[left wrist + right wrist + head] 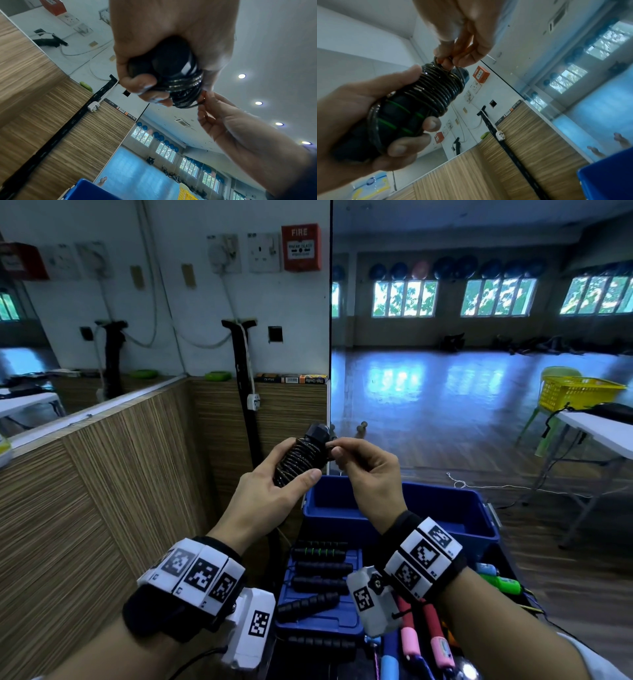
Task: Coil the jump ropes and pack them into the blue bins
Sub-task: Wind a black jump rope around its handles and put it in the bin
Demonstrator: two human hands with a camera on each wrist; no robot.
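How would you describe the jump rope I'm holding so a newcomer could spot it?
Start at the large blue bin in front of the mirror; above its near left corner, the left hand holds a jump rope. Unlike the loose ropes below, its black cord is coiled tightly around green-striped handles.

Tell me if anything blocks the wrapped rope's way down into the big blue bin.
Nothing visible does. The left hand holds the coiled jump rope just above the open blue bin; the right hand pinches its cord end, beside the path.
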